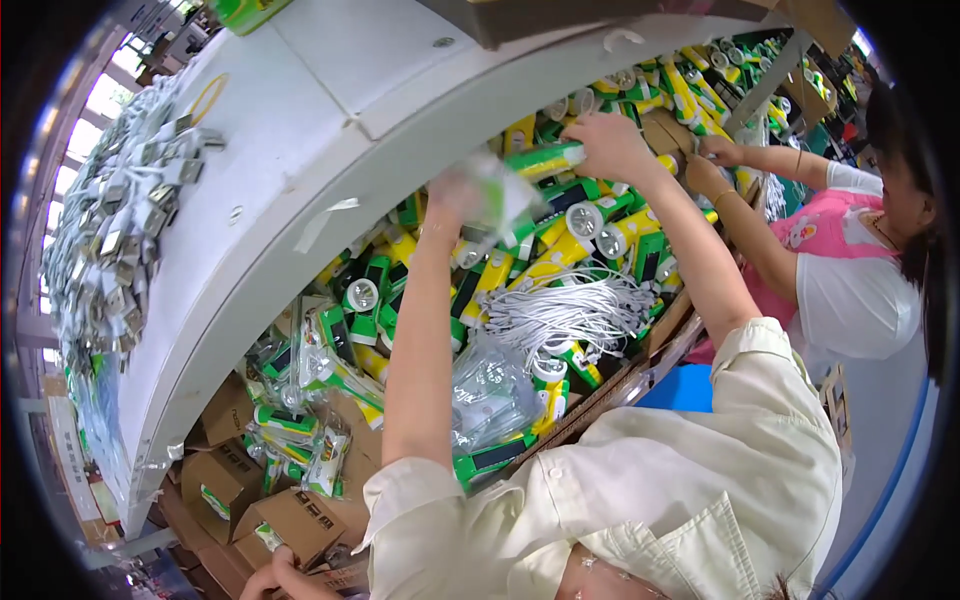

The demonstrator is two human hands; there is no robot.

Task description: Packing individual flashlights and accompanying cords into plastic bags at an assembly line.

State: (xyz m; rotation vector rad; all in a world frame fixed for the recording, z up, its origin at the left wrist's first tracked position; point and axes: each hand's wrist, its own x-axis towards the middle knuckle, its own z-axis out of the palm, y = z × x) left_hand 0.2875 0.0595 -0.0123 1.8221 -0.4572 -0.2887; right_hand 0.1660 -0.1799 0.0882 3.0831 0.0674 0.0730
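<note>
My left hand (pixel 455 195) is smeared by motion, with its fingers closed on a clear plastic bag (pixel 500 200) that has a white and green patch. To its right, my right hand (pixel 612 148) grips the end of a green and yellow flashlight (pixel 545 160), close to the bag. Whether the flashlight touches the bag is too blurred to tell. Beneath both hands lies a heap of green and yellow flashlights (pixel 570 235) with round clear lenses. A bundle of white cables (pixel 570 310) rests on the heap, nearer to me, beside a pile of clear plastic bags (pixel 490 390).
A curved-looking white shelf (pixel 290 120) runs along the far left, carrying white USB cables (pixel 130 220). Bagged flashlights (pixel 300 440) and open cardboard boxes (pixel 225 480) stand lower left, near another person's hand (pixel 280 575). At right a co-worker (pixel 800 220) reaches into the heap.
</note>
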